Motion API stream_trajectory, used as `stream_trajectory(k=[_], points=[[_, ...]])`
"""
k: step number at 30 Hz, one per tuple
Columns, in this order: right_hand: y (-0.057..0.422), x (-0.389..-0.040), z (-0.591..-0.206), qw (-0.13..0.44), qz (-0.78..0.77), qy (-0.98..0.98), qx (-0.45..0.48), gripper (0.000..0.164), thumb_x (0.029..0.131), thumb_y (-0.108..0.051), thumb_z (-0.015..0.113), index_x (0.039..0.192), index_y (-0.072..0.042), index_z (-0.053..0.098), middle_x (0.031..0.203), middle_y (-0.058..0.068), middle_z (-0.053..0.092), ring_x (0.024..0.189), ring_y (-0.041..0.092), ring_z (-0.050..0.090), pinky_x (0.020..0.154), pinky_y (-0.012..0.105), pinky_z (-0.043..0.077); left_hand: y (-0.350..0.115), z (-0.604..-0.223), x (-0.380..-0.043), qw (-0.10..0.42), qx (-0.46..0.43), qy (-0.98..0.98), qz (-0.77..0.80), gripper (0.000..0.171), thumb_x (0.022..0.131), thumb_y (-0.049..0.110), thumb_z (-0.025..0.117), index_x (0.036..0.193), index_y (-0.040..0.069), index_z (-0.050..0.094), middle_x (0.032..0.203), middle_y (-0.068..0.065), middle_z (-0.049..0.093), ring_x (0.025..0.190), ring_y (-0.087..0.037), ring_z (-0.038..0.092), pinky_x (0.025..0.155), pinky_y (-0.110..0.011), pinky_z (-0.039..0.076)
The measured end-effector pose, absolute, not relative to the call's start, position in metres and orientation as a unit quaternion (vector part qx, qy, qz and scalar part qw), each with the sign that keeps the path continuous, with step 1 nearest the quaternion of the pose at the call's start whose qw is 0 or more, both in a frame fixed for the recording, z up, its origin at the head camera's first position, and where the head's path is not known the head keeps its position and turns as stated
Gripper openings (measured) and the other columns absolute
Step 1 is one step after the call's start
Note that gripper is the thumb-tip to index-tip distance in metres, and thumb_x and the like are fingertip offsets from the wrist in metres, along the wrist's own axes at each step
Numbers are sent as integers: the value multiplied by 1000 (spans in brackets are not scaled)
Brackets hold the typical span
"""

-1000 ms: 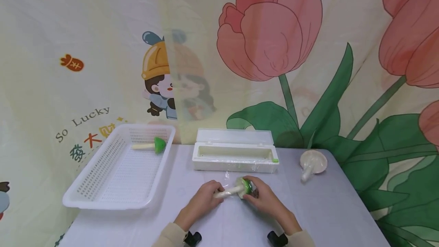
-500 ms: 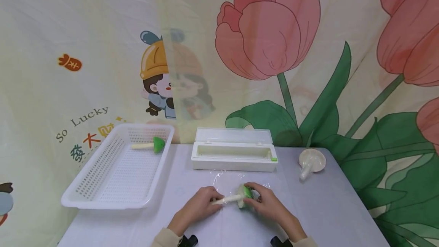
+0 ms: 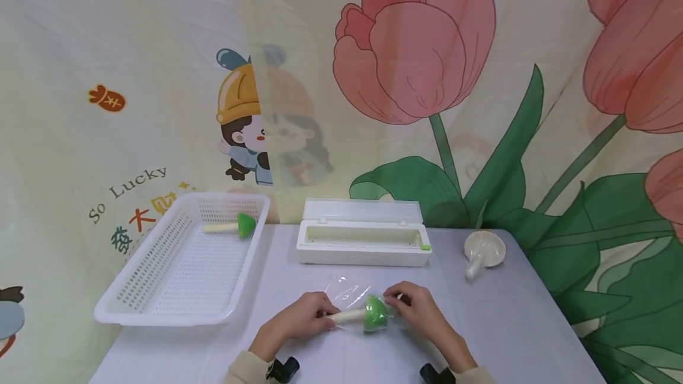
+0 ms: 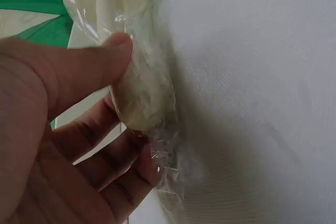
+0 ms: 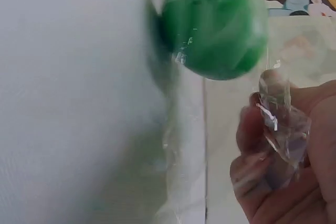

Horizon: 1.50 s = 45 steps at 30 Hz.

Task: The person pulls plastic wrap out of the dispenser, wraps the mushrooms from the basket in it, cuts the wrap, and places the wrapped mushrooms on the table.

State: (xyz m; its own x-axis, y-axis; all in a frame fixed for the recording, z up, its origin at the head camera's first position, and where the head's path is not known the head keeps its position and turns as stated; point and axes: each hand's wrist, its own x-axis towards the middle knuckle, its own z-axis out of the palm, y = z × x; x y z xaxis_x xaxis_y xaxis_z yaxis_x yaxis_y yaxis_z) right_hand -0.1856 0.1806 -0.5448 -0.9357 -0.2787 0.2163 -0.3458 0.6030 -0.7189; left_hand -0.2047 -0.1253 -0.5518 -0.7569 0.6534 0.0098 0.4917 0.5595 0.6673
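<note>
A toy-like mushroom (image 3: 376, 314) with a green cap and a cream stem lies inside a clear plastic bag (image 3: 347, 291), just in front of the white box. My left hand (image 3: 306, 316) pinches the stem's end through the film; in the left wrist view its thumb (image 4: 118, 51) presses on the wrapped stem. My right hand (image 3: 421, 308) is beside the cap, and in the right wrist view it pinches a crumpled piece of the bag (image 5: 281, 119) between thumb and fingers. The green cap (image 5: 215, 27) is apart from those fingers.
A white perforated basket (image 3: 171, 317) on the left holds another green-capped mushroom (image 3: 245, 226). A long white box (image 3: 363, 256) with its lid raised stands behind the hands. A third, wrapped mushroom shape (image 3: 484, 250) lies at the back right, its pale underside and stem showing.
The mushroom has turned so its green cap shows more fully. My right hand has gone from gripping the cap to pinching the bag beside it. The left hand has shifted slightly left.
</note>
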Motion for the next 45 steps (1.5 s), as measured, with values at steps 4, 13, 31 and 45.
stream_trajectory(k=[4,13,31,45], points=[[177,-187,-545,57,388,-902,181,19,94,-8,74,112,-11,76,108,0,76,85,1,65,68,20,56,-125,-554,-204,120,293,880,355,25,91,15,77,114,6,77,86,9,69,72,3,54,66,-19,49],[185,-179,-547,9,404,-876,264,50,90,0,75,137,-15,66,153,20,51,83,2,60,61,21,52,-127,-560,-201,87,269,899,335,32,81,19,87,110,15,75,99,8,67,82,-3,55,71,-22,48],[175,-190,-562,113,426,-881,168,15,86,0,79,85,-15,78,92,-5,75,80,5,66,66,21,57,-134,-558,-198,73,249,892,370,20,86,6,79,103,16,73,93,8,72,79,-1,57,72,-23,50],[176,-184,-566,9,439,-861,256,58,87,1,76,142,-7,60,139,16,65,119,37,67,87,32,61,-131,-561,-195,-11,280,915,289,29,82,8,83,111,6,79,104,-5,72,95,-17,62,84,-34,54]])
